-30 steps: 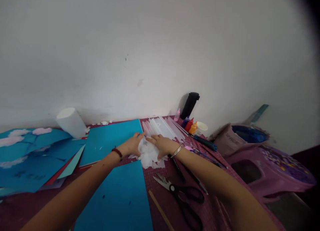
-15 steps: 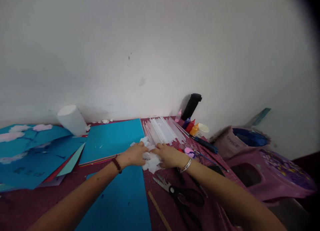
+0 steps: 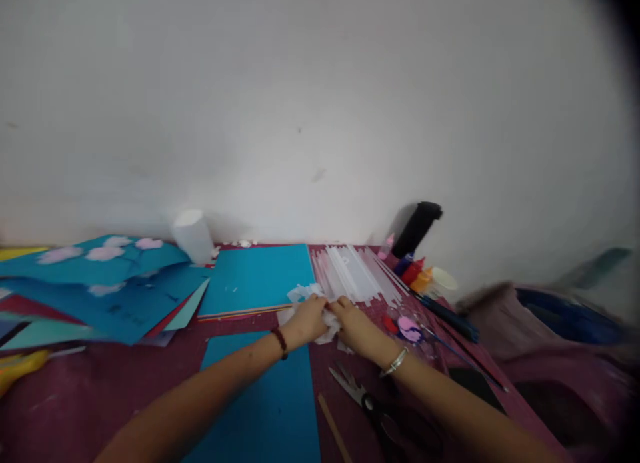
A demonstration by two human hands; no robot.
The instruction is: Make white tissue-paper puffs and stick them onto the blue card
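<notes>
Torn pieces of thin white paper [image 3: 327, 324], like tissue, lie crumpled under and between my two hands at the table's middle. My left hand [image 3: 306, 321], with a dark red bead bracelet, pinches the paper from the left. Across from it, my right hand [image 3: 359, 328], wearing a silver bangle, has its fingers closed on the same paper. The fingertips nearly meet and partly hide what they grip. Just below my right hand lie black-handled scissors [image 3: 368, 401]. A blue sheet [image 3: 267, 403] is partly under my left forearm.
Behind my hands are stacked blue sheets [image 3: 263, 276] and translucent white sticks [image 3: 353, 273]. At right stand paint bottles [image 3: 413, 271], a black holder [image 3: 417, 229] and paint palette [image 3: 409, 328]. Left are a white roll [image 3: 194, 237] and blossom-painted papers [image 3: 145, 299]. A wooden stick [image 3: 334, 426] lies in front.
The view has turned left, shifting the scene rightward. My hands have drawn closer together over the white paper, and their fingers are more tightly closed.
</notes>
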